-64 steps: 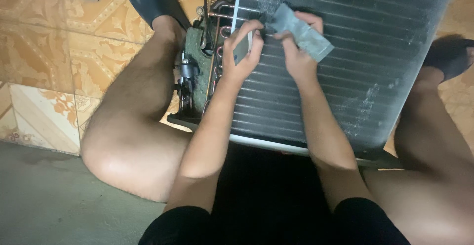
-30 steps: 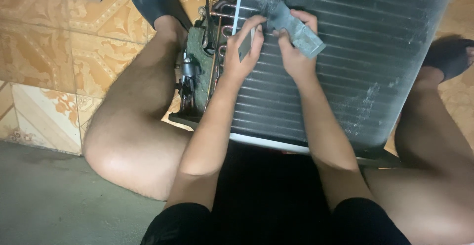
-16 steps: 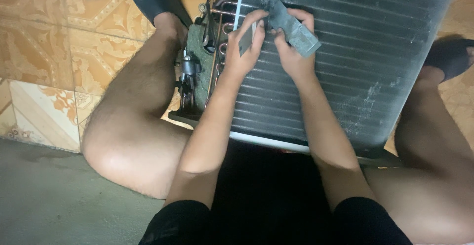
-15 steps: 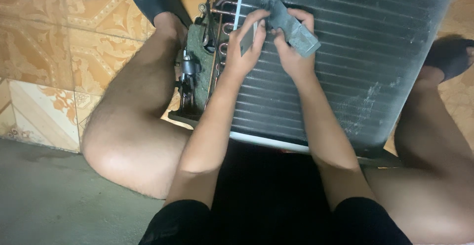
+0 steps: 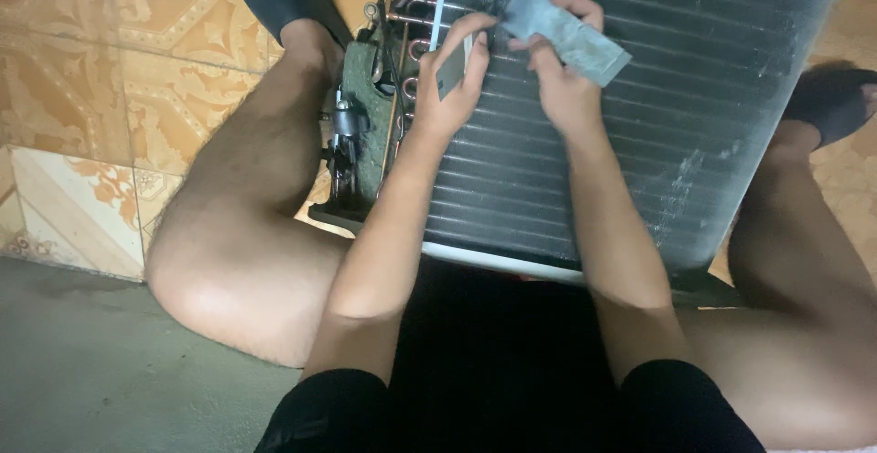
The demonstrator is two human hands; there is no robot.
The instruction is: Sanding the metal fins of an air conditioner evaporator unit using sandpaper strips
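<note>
Atop the finned coil (image 5: 639,133), the right hand (image 5: 562,88) grips a light, stiff grey pad (image 5: 566,35) by its end while the left hand (image 5: 454,83) pinches a small card (image 5: 451,69).

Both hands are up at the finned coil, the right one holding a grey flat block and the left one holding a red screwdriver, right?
Not quite. The head view shows the left hand holding a small grey flat piece, not a red screwdriver. The right hand does hold the grey flat block at the finned coil.
</note>
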